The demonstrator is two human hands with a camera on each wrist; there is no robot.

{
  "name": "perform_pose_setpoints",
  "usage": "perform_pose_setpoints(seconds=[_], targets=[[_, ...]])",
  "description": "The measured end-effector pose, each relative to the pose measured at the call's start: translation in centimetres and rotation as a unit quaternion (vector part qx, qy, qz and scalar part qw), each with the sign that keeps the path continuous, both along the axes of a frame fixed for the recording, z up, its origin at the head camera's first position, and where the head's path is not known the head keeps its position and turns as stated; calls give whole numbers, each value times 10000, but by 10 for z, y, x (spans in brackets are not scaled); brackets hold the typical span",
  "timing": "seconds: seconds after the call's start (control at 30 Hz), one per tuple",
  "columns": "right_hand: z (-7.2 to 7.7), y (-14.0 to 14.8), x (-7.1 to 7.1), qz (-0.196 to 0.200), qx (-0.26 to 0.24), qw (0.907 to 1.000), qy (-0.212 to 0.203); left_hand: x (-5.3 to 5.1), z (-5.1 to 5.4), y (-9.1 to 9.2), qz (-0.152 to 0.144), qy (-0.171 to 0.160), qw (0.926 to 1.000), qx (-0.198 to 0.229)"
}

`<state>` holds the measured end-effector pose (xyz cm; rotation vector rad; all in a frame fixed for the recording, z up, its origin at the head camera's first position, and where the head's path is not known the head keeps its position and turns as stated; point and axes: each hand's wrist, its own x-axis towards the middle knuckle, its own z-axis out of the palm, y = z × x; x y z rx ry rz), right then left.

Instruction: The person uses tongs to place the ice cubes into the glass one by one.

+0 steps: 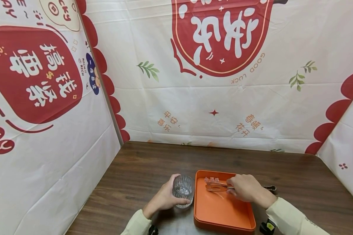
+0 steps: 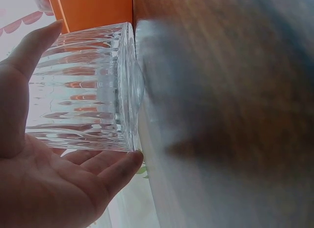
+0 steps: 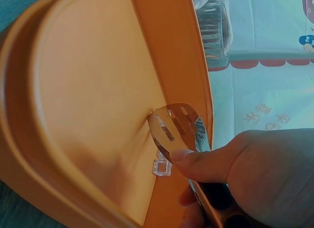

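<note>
My left hand (image 1: 166,195) grips a clear ribbed glass (image 1: 183,189) from its left side, thumb and fingers around it. In the left wrist view the glass (image 2: 88,88) lies between the thumb and fingers of the hand (image 2: 54,179). My right hand (image 1: 248,188) holds metal tongs with a slotted head (image 1: 216,186) over the orange tray (image 1: 211,209). Small clear pinkish pieces (image 1: 212,180) lie by the tray's far wall. In the right wrist view, one square piece (image 3: 162,167) sits just below the slotted head (image 3: 171,125), beside the thumb of the hand (image 3: 265,174).
The brown wooden table (image 1: 141,163) extends around the tray. Printed white cloths hang behind it (image 1: 164,104) and on the left (image 1: 76,156). The glass stands close to the tray's left edge. The dark end of the tongs (image 1: 271,188) sticks out right of my right hand.
</note>
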<state>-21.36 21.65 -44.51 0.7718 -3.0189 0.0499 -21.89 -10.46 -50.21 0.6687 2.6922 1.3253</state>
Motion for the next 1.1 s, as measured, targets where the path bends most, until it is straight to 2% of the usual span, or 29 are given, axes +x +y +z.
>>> perform_pose_setpoints(seconds=[0.33,0.57,1.1], targets=[[4,5,1,155,-184,9997,52,-2,0,0,59,-138,9999,-22],[16,9,3,197,-316,9991,191,-3,-1,0,80,-217,9997,-33],[42,12,12,167,-469,9980,384,-1,-1,0,47,-101,9999,19]])
